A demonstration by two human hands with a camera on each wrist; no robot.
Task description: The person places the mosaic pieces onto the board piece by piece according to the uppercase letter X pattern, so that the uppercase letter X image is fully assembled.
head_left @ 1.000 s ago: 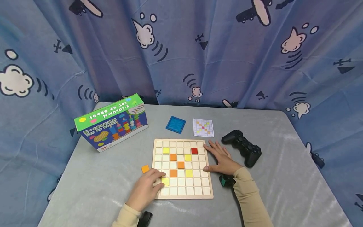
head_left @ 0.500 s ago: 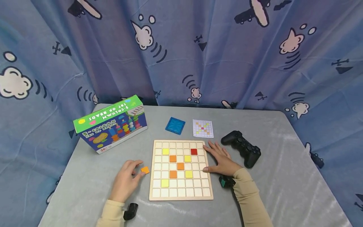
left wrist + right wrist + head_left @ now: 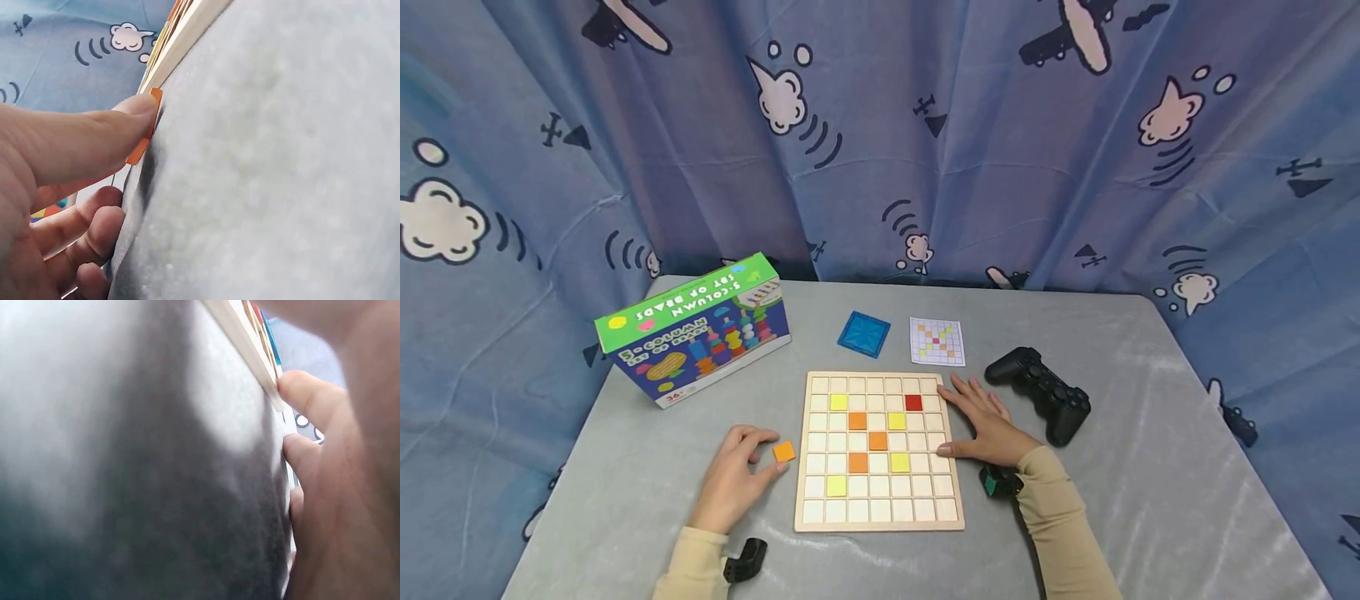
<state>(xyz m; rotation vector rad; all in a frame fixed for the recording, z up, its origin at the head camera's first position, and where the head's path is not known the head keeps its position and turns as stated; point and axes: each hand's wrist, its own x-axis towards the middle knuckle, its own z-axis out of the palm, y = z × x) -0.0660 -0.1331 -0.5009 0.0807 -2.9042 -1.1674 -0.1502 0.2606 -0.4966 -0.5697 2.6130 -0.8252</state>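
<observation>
My left hand (image 3: 730, 479) is at the left of the wooden grid board (image 3: 799, 500), thumb and index finger at opposite edges of a small orange square tile (image 3: 784, 452). In the left wrist view the thumb lies against the tile (image 3: 139, 152), and the other fingers curl loosely below. The board carries yellow, orange and red tiles in some of its cells, including a red tile (image 3: 913, 402) at the upper right. My right hand (image 3: 992, 429) rests at the board's right edge, fingers spread, its thumb and index fingertip touching the rim.
Behind the board lie a blue square tray (image 3: 864, 334) and a pattern card (image 3: 937, 342) with a coloured grid. A black game controller (image 3: 1041, 392) lies beyond my right hand. A bead-set box (image 3: 696, 329) stands at the back left, before a blue curtain (image 3: 865, 150).
My left hand has moved left, off the yellow tile at the board's lower left, to the loose orange tile. The yellow tile stays in its cell. My right hand has kept its place.
</observation>
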